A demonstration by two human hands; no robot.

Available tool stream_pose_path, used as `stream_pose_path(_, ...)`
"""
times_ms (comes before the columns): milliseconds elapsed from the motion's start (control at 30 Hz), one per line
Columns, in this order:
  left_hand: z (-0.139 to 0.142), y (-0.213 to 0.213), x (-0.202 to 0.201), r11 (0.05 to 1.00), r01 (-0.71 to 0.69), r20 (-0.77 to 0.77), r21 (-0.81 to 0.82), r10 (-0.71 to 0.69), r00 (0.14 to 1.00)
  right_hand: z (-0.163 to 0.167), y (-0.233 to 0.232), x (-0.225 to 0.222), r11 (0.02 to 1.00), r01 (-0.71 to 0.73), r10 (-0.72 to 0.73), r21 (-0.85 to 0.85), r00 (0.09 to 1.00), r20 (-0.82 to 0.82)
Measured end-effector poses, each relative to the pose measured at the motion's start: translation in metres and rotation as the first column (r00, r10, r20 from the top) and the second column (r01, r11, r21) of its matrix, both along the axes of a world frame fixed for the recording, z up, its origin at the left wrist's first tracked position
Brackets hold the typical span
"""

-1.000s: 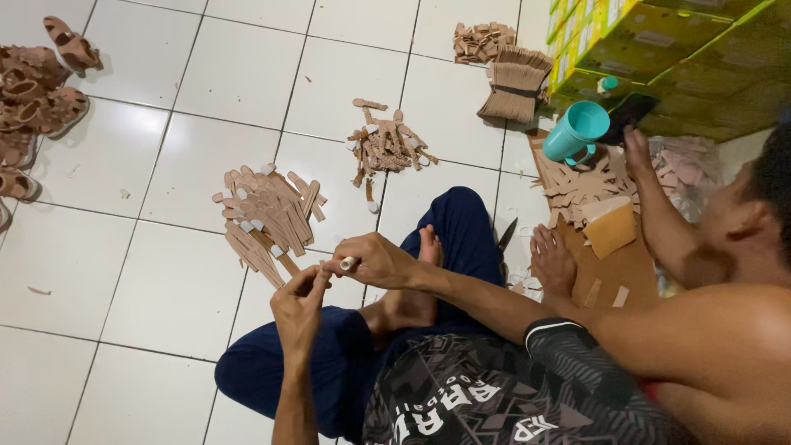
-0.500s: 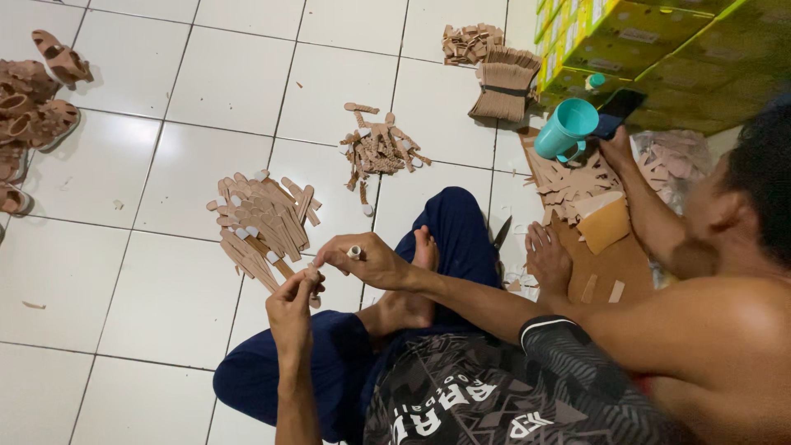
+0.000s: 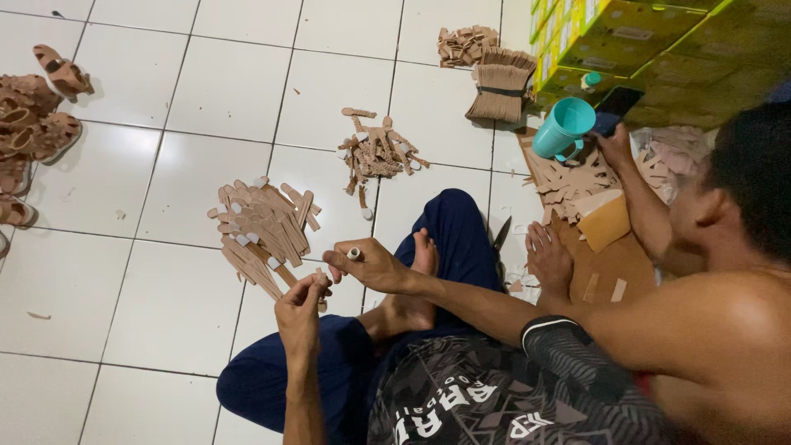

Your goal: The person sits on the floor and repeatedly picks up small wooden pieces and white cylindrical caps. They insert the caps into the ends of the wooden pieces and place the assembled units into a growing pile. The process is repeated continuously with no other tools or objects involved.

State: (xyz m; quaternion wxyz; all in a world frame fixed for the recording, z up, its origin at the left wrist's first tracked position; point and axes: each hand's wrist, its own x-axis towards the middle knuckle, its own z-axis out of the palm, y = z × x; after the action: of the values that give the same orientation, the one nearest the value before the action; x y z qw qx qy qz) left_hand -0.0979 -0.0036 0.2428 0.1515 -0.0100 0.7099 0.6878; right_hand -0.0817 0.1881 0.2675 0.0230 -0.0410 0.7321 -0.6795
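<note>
both of the person's hands are up over the lap, above the white tiled floor (image 3: 165, 305). left hand (image 3: 301, 309) has its fingertips pressed together, pinching a tan strip (image 3: 320, 280); how much of it is in the hand cannot be told. right hand (image 3: 371, 265) is curled, thumb and fingers closed around a small white roll (image 3: 353, 254), just beside the left hand.

just beyond the hands lies a loose pile of tan strips (image 3: 264, 227), some with pale ends. farther out, a smaller heap of strips (image 3: 377, 152). near the far wall, a bundled stack of brown pieces (image 3: 498, 82), with more scraps behind it. the person's bare foot (image 3: 422, 255) and dark blue trouser knee (image 3: 449, 227) sit between the hands and the right side.

at right, another person sits on cardboard (image 3: 610, 264), one hand (image 3: 550, 257) flat on the floor, a teal cup (image 3: 564, 128) near the other. yellow-green boxes (image 3: 651, 41) behind. brown sandals (image 3: 37, 115) at the left edge.
</note>
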Motion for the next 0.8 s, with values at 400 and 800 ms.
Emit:
stream_pose_path(400, -0.001, 0.0, 0.004, 0.999, -0.027, 0.014, -0.045, 0.028, 1.0, -0.004, -0.003, 0.0, 0.999, -0.007, 0.006, -0.035, 1.0, -0.023)
stream_pose_path(800, 0.025, -0.001, -0.002, 0.995, -0.032, -0.101, -0.097, 0.022, 0.995, -0.017, -0.016, -0.009, 0.994, 0.093, -0.095, 0.063, 0.995, 0.023)
